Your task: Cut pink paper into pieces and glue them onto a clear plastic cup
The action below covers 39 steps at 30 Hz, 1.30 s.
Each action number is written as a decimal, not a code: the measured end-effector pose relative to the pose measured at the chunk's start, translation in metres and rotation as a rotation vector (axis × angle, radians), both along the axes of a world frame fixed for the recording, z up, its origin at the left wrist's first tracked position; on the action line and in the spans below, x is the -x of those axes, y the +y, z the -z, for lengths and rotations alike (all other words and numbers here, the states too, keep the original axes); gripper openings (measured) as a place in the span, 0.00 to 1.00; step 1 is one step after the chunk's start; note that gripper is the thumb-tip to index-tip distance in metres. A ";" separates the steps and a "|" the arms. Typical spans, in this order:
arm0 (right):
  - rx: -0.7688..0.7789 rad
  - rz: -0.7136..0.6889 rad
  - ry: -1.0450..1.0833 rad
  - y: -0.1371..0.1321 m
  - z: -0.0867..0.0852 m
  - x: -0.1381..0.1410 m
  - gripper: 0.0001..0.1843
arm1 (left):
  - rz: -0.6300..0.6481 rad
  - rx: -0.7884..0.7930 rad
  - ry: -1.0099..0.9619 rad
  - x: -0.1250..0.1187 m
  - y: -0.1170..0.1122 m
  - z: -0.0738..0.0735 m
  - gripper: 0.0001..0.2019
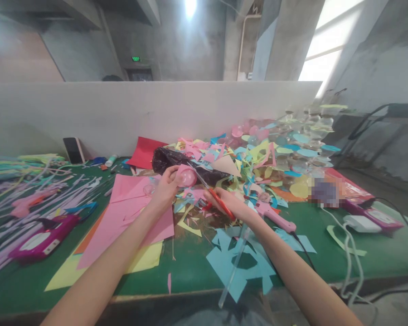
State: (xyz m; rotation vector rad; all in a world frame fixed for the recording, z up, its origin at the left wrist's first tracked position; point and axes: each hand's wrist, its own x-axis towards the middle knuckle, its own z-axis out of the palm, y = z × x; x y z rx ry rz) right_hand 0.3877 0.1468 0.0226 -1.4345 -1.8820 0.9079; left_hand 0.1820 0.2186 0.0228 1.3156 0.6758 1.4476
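Two hands meet on the near side of the black bag (163, 159). The left hand (167, 183) pinches a piece of pink paper (181, 168) with a clear cup (187, 178) against it, thumb and fingers pressed together at the left edge. The right hand (231, 203) curls its fingers round the scissors (224, 208); how they sit in the loops is hidden.

This looks like trimming the paper around the cup. Done well, the left hand would feed and turn the paper into the blades, snipping close to the rim without nicking the plastic, fingertips well clear of the cutting line.

The scissors point leftward and toward the bag, their long axis slanting from the right hand past the cup's right side. Whether the blades are parted cannot be told. The cup's rounded face seems turned away from the bag; no long axis shows.
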 end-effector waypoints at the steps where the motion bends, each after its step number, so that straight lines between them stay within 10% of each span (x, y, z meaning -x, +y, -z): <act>1: -0.003 -0.009 0.001 -0.001 0.000 -0.001 0.26 | 0.002 0.002 0.000 0.000 0.000 0.000 0.28; 22: 0.060 0.012 0.033 0.002 0.000 0.000 0.26 | 0.034 -0.058 0.113 0.010 0.002 -0.001 0.28; 39: 0.008 0.107 0.006 0.003 0.002 0.001 0.28 | 0.059 0.197 -0.109 -0.006 -0.015 -0.006 0.26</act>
